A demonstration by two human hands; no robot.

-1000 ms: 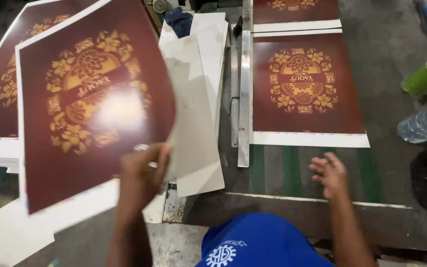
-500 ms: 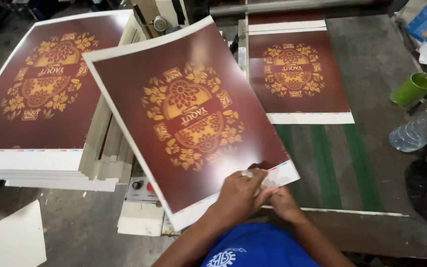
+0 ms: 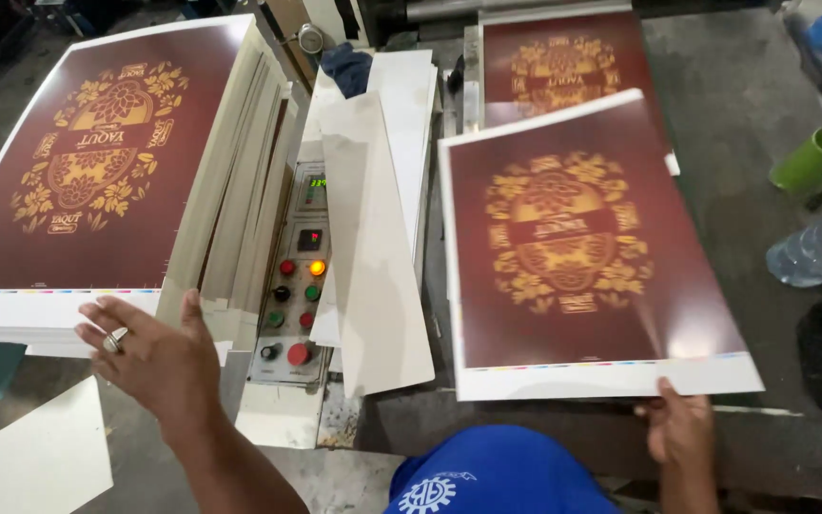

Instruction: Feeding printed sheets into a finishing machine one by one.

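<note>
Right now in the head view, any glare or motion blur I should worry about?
Head view: the sheet held by the right hand is motion-blurred, its gold ornament smeared, with soft glare near the lower right corner. The stack by the left hand is sharp. The control panel lamps read clearly; the corners fall dark.

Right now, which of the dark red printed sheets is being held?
The sheet at the right, its near edge pinched by the right hand; the others lie flat, untouched.
</note>
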